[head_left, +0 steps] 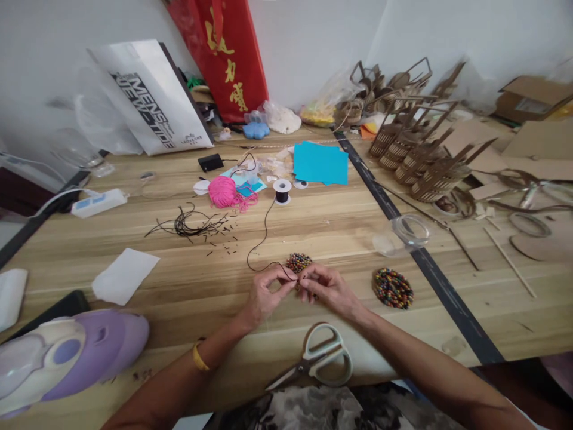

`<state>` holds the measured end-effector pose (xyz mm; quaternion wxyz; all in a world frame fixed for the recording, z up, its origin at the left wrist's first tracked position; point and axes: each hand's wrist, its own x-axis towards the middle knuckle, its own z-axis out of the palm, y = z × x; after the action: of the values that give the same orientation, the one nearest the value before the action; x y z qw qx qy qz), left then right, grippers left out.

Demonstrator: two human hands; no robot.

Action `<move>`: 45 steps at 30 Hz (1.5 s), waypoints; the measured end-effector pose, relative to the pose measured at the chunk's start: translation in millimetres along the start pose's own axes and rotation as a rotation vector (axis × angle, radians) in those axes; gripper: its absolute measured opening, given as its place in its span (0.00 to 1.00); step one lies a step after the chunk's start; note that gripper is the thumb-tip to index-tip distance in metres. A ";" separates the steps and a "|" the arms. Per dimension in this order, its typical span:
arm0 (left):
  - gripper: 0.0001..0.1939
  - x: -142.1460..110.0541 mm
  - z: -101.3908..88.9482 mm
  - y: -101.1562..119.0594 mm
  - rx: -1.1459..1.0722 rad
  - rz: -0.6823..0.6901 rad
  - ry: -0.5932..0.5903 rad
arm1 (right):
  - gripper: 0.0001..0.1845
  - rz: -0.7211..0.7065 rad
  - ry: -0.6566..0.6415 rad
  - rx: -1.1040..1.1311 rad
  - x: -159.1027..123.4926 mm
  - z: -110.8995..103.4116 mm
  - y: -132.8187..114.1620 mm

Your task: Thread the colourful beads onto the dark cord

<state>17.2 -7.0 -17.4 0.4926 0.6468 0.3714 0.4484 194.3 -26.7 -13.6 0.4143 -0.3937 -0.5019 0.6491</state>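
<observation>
My left hand (268, 292) pinches the end of a black cord (249, 254) between thumb and forefinger. That cord runs back in a loose curve to a white spool (282, 191). Fingertip to fingertip with it, my right hand (329, 289) is also closed in a pinch; what it grips is too small to make out. Just behind my fingers lies a bunch of multicoloured beads (298, 261), partly hidden by the hands. A coiled strand of similar beads (393, 288) rests to the right. Nearer my body are scissors (324, 358) with pale handles.
Cut black cords (192, 224) and pink yarn (224, 191) lie to the left, blue sheets (320, 162) behind. A roll of clear tape (410, 230) and woven baskets (416, 155) stand right. A purple-and-white appliance (94, 352) occupies the front left.
</observation>
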 end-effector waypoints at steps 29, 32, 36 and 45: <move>0.11 31.3 -88.6 4.6 0.478 -0.351 -0.077 | 0.13 0.124 -0.044 0.154 5.1 -13.9 5.4; 0.10 27.9 -87.5 14.9 0.815 -0.284 0.017 | 0.14 0.097 -0.082 0.094 4.4 -12.0 6.7; 0.11 19.1 -60.2 20.8 0.525 -0.194 -0.085 | 0.15 0.062 -0.121 0.036 2.0 -6.2 4.9; 0.11 0.1 -14.1 15.9 0.135 -0.270 -0.373 | 0.14 0.022 -0.110 -0.038 -0.5 0.4 5.1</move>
<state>4.5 -6.3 -0.3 0.5639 0.6942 0.3864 0.2254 193.5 -28.1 -18.5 0.3713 -0.3707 -0.5318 0.6648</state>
